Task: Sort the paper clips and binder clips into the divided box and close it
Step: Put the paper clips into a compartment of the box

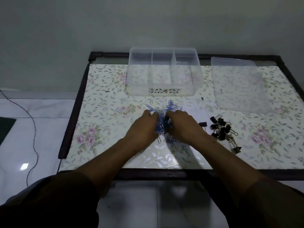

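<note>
In the middle of the frame, both hands are on a heap of blue paper clips that lies on the worktop, which has a flowered cover and a dark frame. The left hand is at the left side of the heap and the right hand at its right side. The two hands are cupped toward each other, with the fingers curled into the clips, so they press the heap between them. Some single clips lie loose around the heap, above it and below it.

To the right of the right hand, in the right centre of the frame, there is a group of black binder clips, apart from the blue heap. One binder clip lies just beside the right wrist.

Above the hands, in the upper centre, stands the clear divided box. It is open and I see no clips in its compartments. Its clear lid lies flat on the worktop at the upper right, beside the box and not touching it.

A thin dark cable runs over the floor at the left of the frame.
</note>
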A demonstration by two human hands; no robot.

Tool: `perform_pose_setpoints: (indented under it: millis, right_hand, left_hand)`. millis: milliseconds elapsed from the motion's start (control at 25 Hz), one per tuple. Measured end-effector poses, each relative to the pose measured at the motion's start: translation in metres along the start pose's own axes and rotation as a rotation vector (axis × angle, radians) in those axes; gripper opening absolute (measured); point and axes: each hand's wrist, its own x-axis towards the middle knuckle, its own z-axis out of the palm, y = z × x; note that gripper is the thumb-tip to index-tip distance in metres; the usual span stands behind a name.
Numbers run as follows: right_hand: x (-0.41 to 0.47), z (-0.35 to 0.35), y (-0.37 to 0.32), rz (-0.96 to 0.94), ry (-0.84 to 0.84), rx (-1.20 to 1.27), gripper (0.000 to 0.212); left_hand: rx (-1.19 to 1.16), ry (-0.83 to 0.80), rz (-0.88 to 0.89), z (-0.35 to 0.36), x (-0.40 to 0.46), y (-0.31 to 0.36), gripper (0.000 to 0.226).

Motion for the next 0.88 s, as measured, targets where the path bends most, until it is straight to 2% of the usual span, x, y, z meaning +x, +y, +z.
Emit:
perform_pose_setpoints:
  millis: [120,320,520,720,880]
  right_hand:
    - [0.002,-0.003,-0.002,0.004,0.015,0.087,0.026]
    - [0.004,-0.005,-0.004,0.096,0.064,0.342,0.024]
    - [0.004,-0.02,-0.008,0.071,0.2,0.364,0.01]
    - [0.007,-0.052,-0.013,0.029,0.301,0.344,0.014]
    - [0.038,-0.094,-0.018,-0.014,0.408,0.305,0.013]
  left_hand:
    - [-0.102,0.092,0.007,0.001,0.003,0.004,0.038]
    - [-0.385,0.214,-0.081,-0.001,0.003,0.009,0.035]
    - [-0.552,0.285,-0.075,-0.021,0.007,0.014,0.029]
    - [-0.634,0.341,-0.049,-0.053,0.016,0.018,0.029]
    - [-0.608,0.417,0.026,-0.095,0.05,0.024,0.027]
